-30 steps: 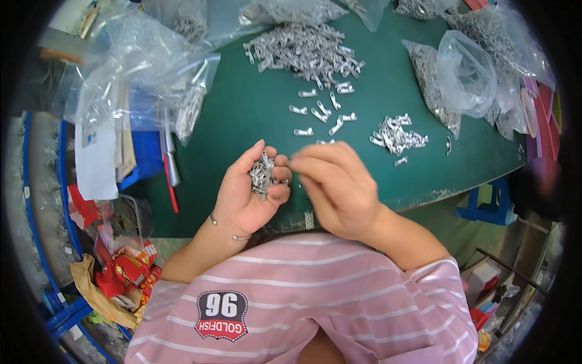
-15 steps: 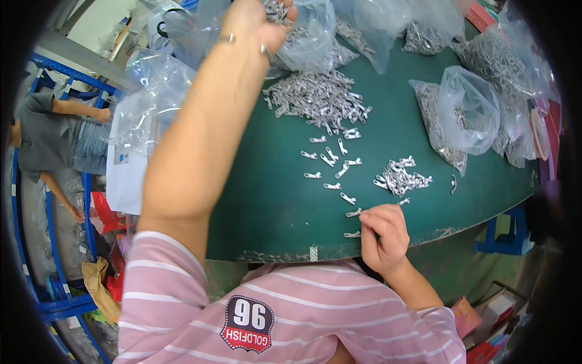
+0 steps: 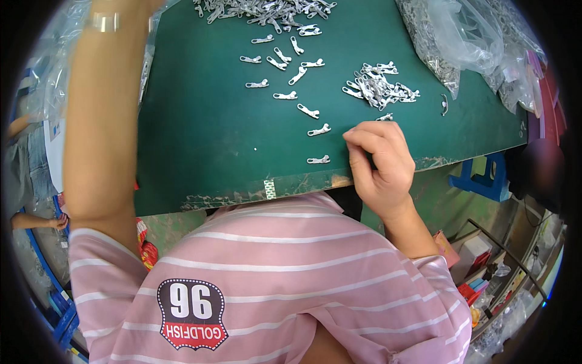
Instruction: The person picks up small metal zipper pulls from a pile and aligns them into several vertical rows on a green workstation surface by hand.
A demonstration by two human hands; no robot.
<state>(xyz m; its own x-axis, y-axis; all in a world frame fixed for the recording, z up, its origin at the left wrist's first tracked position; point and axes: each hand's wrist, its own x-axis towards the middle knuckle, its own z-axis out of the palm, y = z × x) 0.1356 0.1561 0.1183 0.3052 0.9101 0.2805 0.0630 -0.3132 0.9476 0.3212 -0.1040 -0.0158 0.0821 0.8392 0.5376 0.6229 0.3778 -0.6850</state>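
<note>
My right hand (image 3: 388, 162) is just above the near edge of the green table (image 3: 200, 133). Its fingers are curled toward the thumb in a pinch; whether anything small is inside is hidden. Left of the fingertips lies a silver zipper slider (image 3: 319, 130), apart from the hand, with another slider (image 3: 318, 159) nearer the edge. More sliders trail away in a loose line toward a large heap of sliders (image 3: 267, 11) at the far side. Beyond my right hand is a smaller pile of sliders (image 3: 382, 87). My left forearm (image 3: 100, 121) reaches up the left side; its fingers are cut off by the top edge.
Clear plastic bags of metal parts (image 3: 454, 42) stand at the far right. A lone curved metal piece (image 3: 444, 104) lies right of the small pile. Below the table on the right is a blue stool (image 3: 485, 179). Another person's hand (image 3: 59, 222) shows at far left.
The whole view has shifted, so the table sits higher. My left hand, which held a handful of sliders, has passed out at the top left. My right hand has drawn away from the slider beside it.
</note>
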